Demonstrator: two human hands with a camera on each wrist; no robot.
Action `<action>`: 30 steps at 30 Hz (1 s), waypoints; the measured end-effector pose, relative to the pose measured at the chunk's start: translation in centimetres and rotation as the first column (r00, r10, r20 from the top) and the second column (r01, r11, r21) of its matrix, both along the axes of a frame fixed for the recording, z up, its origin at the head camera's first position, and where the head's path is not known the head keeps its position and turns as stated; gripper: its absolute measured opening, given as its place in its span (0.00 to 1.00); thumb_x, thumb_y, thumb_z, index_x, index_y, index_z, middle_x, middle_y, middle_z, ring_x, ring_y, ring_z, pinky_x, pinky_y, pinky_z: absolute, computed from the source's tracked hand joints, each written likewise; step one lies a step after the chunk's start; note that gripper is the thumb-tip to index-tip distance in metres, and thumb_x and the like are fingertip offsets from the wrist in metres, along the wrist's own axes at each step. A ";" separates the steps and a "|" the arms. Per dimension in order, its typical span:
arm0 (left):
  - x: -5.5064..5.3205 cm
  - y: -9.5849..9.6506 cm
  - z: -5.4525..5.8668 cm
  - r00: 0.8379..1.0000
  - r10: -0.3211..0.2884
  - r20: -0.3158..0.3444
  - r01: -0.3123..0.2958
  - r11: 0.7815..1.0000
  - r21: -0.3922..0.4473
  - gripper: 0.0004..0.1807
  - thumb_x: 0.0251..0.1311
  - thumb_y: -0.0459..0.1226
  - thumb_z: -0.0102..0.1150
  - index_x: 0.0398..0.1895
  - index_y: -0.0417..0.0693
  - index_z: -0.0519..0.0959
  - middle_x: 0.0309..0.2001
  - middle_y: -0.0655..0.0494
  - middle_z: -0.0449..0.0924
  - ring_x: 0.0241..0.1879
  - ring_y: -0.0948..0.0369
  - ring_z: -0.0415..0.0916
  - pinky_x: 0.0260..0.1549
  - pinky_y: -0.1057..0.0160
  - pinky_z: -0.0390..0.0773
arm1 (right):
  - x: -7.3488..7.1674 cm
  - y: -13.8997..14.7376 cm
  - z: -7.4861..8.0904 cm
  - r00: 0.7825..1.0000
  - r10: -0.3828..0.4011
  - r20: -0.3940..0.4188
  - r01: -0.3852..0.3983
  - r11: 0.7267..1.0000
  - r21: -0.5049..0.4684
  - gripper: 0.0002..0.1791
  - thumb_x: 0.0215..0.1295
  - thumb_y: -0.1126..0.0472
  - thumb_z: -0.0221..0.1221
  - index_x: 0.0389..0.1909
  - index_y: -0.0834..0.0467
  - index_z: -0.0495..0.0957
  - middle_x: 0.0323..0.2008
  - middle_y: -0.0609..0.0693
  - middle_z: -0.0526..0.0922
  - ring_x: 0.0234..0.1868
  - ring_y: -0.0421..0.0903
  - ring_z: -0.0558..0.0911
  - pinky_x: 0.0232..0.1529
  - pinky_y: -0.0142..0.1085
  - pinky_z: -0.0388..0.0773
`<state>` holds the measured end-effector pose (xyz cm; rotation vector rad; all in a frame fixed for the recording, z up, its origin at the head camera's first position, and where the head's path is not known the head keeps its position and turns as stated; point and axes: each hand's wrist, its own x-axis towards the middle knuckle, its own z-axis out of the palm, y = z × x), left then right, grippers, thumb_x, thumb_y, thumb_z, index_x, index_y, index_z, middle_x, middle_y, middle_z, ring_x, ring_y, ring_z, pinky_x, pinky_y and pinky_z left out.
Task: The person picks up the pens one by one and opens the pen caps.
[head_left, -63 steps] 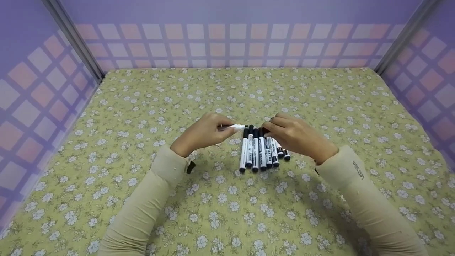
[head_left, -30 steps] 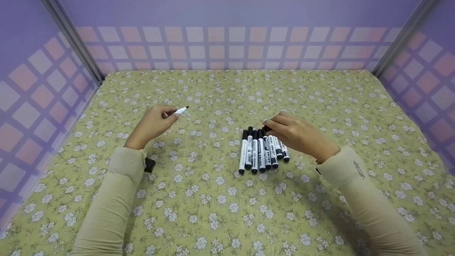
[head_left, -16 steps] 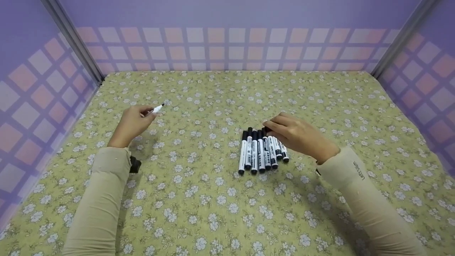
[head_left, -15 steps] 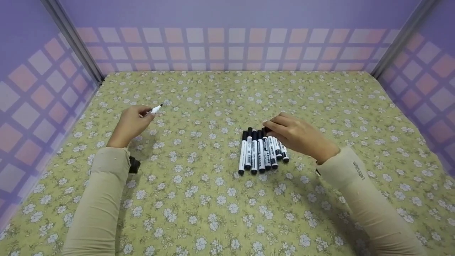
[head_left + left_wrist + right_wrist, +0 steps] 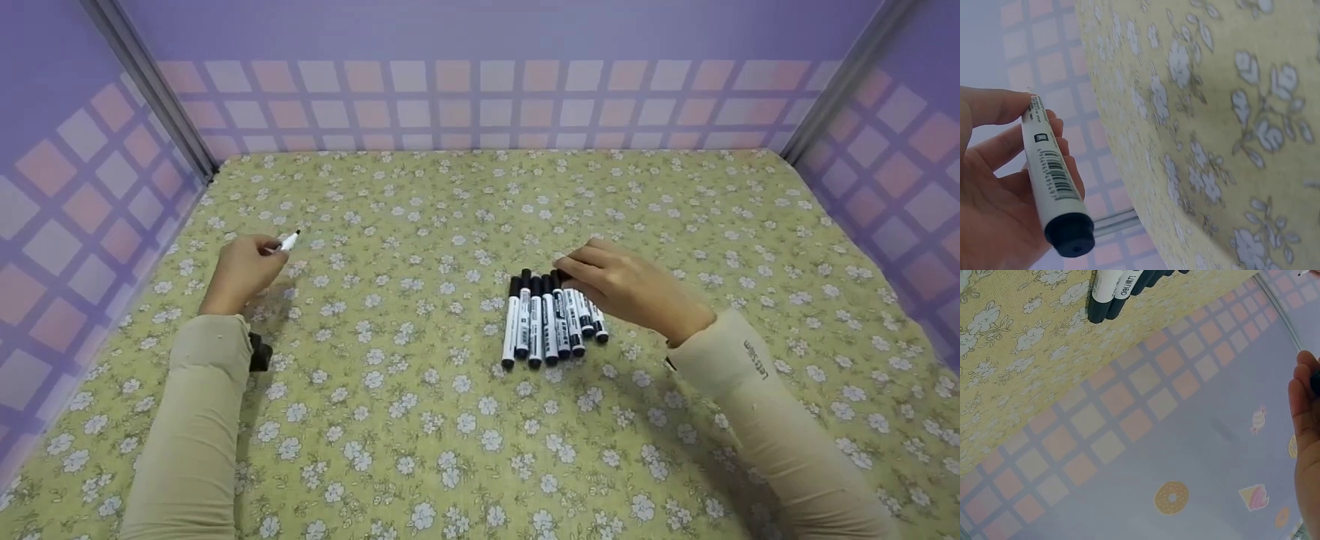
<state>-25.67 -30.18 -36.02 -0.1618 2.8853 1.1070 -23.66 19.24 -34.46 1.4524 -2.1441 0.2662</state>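
Note:
On the left side of the table, my left hand (image 5: 244, 274) pinches a white whiteboard marker (image 5: 289, 241) whose dark nib is bare and points away. The left wrist view shows the marker's barcode and black end close up. My right hand (image 5: 626, 285) hovers above the far right part of a row of markers (image 5: 535, 322), fingers curled round a small black marker cap (image 5: 1315, 384). Only an edge of that cap shows in the right wrist view. The row's markers are white with black caps and lie side by side; the hand hides some of their tops.
A yellow floral cloth (image 5: 420, 420) covers the table. Purple walls with pink and white squares (image 5: 457, 112) enclose the back and both sides. Grey corner posts (image 5: 150, 90) stand at the back corners.
My left hand has pulled away from the row of markers to the left, carrying the uncapped marker, and has lowered slightly. My right hand has stayed almost still.

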 end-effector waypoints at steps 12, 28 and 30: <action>0.1 -1.9 -0.6 0.995 0.016 0.095 -0.011 0.999 -0.053 0.28 0.68 0.39 0.46 0.63 0.25 0.65 0.53 0.28 0.72 0.41 0.49 0.76 0.31 0.61 0.75 | -0.1 -0.2 -0.1 1.000 -0.004 -0.005 0.004 1.000 -0.002 0.12 0.63 0.66 0.61 0.46 0.65 0.81 0.37 0.56 0.84 0.37 0.48 0.82 0.39 0.34 0.81; 0.7 -2.9 -1.3 0.984 0.029 0.173 -0.011 0.995 -0.103 0.26 0.66 0.37 0.48 0.59 0.23 0.66 0.51 0.24 0.70 0.27 0.55 0.71 0.25 0.60 0.73 | -0.1 0.0 -0.5 1.000 -0.009 -0.016 0.009 1.000 -0.003 0.13 0.62 0.66 0.61 0.47 0.66 0.81 0.37 0.58 0.84 0.38 0.50 0.82 0.40 0.36 0.82; 0.7 -3.0 -1.5 0.983 0.032 0.179 -0.013 0.994 -0.107 0.25 0.66 0.37 0.48 0.59 0.23 0.66 0.51 0.26 0.69 0.27 0.56 0.69 0.25 0.60 0.71 | -0.2 0.1 -0.6 1.000 -0.014 -0.015 0.014 1.000 -0.001 0.14 0.62 0.66 0.62 0.48 0.66 0.81 0.37 0.58 0.84 0.38 0.51 0.82 0.40 0.37 0.82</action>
